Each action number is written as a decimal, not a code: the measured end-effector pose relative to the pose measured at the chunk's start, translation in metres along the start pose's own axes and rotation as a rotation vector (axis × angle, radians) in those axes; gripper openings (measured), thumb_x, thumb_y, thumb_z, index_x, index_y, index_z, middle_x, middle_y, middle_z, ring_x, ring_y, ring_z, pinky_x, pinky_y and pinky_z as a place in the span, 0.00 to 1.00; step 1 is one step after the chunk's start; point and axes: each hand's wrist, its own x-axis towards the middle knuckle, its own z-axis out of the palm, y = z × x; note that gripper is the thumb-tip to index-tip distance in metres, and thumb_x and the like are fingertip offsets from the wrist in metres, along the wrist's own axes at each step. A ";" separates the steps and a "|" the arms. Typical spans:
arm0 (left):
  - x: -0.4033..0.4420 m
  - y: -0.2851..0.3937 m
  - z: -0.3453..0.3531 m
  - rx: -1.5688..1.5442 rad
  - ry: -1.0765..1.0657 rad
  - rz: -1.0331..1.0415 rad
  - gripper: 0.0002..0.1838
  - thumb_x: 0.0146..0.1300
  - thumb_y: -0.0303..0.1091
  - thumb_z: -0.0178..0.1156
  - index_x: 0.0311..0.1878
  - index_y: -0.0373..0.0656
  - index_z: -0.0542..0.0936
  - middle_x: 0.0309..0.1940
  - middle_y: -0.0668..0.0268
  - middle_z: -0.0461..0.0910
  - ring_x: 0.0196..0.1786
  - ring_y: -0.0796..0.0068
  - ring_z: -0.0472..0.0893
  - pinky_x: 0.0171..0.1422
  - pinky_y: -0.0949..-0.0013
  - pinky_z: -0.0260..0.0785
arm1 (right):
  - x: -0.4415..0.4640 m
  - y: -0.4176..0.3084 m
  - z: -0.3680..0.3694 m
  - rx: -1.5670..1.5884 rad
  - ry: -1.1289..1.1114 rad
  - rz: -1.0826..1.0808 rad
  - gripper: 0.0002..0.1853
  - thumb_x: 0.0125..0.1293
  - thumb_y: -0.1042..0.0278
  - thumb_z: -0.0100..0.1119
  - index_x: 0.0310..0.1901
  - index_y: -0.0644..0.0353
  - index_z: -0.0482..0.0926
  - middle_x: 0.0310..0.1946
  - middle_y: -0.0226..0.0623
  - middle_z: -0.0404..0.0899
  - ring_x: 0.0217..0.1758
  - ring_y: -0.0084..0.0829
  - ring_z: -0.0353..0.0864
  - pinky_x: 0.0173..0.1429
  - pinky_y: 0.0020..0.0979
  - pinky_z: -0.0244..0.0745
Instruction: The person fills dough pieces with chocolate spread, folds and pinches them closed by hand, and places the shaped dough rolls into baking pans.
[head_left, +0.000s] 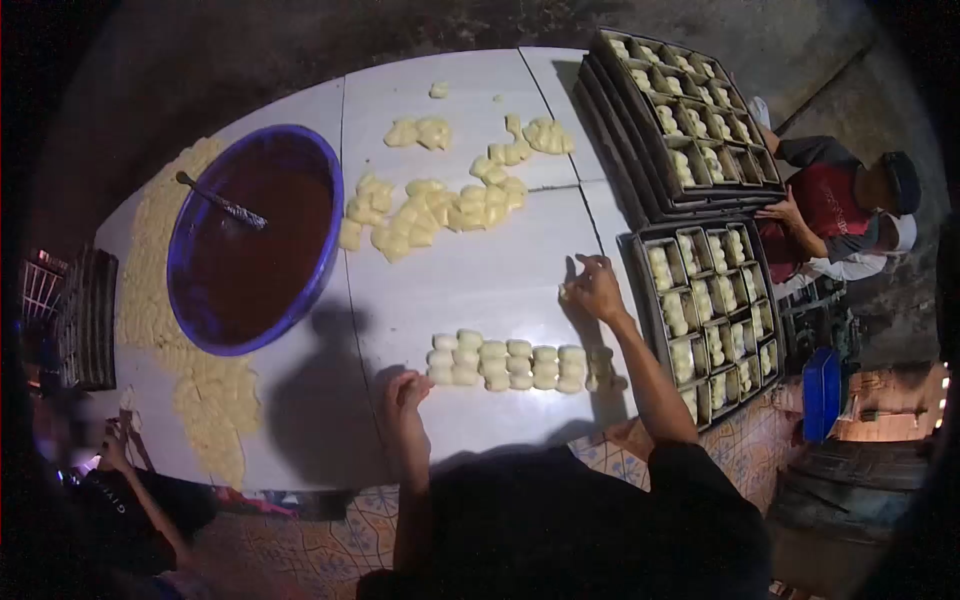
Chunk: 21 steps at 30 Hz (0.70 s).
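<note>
"When the soft, pale-yellow dough pieces [519, 366] in short rows are handled, what behaviour applies?"

"Expect light, pliable and possibly tacky units that dent under a hard pinch. Take each by its rounded sides, using flat finger pads. They lie on the white tabletop [480, 280], right of the left hand [405, 405] and nearer the body than the right hand [599, 292]."

"State the grip."

"Left: fingers loosely curled at the rows' outer end; contact cannot be confirmed. Right: thumb and fingers partly bent, low over the surface, a small pale piece [568, 292] at the tips; whether it is pinched cannot be told."

"Specify edges and room."

"The table edge runs on the body side of the rows. Right of the right hand stands a dark metal compartment tray [650, 300], its rim raised; ahead of that, a stack of similar dark trays [625, 150], with a co-worker's hand [786, 212] beside it. Lateral travel is available ahead of the rows, up to the loose, pale dough heap [410, 228]. Left of and ahead of the left hand, the round blue-purple basin [318, 290] limits reach."
</note>
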 end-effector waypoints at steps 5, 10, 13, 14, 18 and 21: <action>0.030 -0.033 -0.019 -0.015 0.127 0.024 0.08 0.67 0.32 0.56 0.44 0.37 0.76 0.36 0.62 0.78 0.40 0.71 0.79 0.51 0.67 0.73 | 0.098 -0.044 0.026 0.550 0.010 0.194 0.19 0.59 0.64 0.60 0.48 0.70 0.80 0.40 0.56 0.82 0.45 0.48 0.83 0.52 0.38 0.76; 0.032 0.025 0.035 0.271 -0.038 0.047 0.07 0.60 0.25 0.55 0.40 0.35 0.78 0.35 0.61 0.78 0.40 0.71 0.79 0.47 0.70 0.73 | 0.197 -0.055 0.073 0.260 0.177 0.119 0.16 0.51 0.62 0.63 0.39 0.63 0.79 0.30 0.48 0.81 0.35 0.44 0.82 0.41 0.38 0.75; 0.033 0.029 0.034 0.253 -0.080 0.072 0.06 0.59 0.25 0.55 0.38 0.34 0.79 0.36 0.61 0.79 0.40 0.71 0.80 0.45 0.71 0.73 | 0.181 -0.087 0.054 0.693 0.051 0.125 0.10 0.48 0.76 0.65 0.30 0.60 0.72 0.23 0.27 0.72 0.29 0.19 0.70 0.34 0.24 0.68; 0.033 0.015 0.028 0.123 0.009 -0.017 0.08 0.59 0.25 0.55 0.40 0.34 0.79 0.36 0.61 0.79 0.40 0.71 0.80 0.46 0.70 0.74 | 0.167 -0.097 0.039 0.867 0.074 0.084 0.10 0.49 0.78 0.66 0.31 0.61 0.73 0.29 0.27 0.72 0.33 0.19 0.71 0.37 0.24 0.69; 0.028 0.002 0.025 0.369 -0.179 0.169 0.14 0.67 0.33 0.53 0.49 0.33 0.77 0.44 0.56 0.79 0.49 0.69 0.78 0.56 0.68 0.71 | 0.078 -0.164 -0.045 1.288 0.052 -0.115 0.12 0.57 0.80 0.65 0.43 0.66 0.78 0.53 0.35 0.67 0.51 0.24 0.73 0.47 0.25 0.74; 0.008 0.034 0.075 -0.075 -0.265 0.068 0.21 0.72 0.38 0.50 0.60 0.33 0.74 0.52 0.55 0.77 0.56 0.70 0.76 0.62 0.69 0.67 | 0.015 -0.182 -0.046 0.983 -0.066 -0.185 0.15 0.59 0.77 0.63 0.49 0.62 0.81 0.56 0.38 0.70 0.50 0.26 0.76 0.44 0.21 0.75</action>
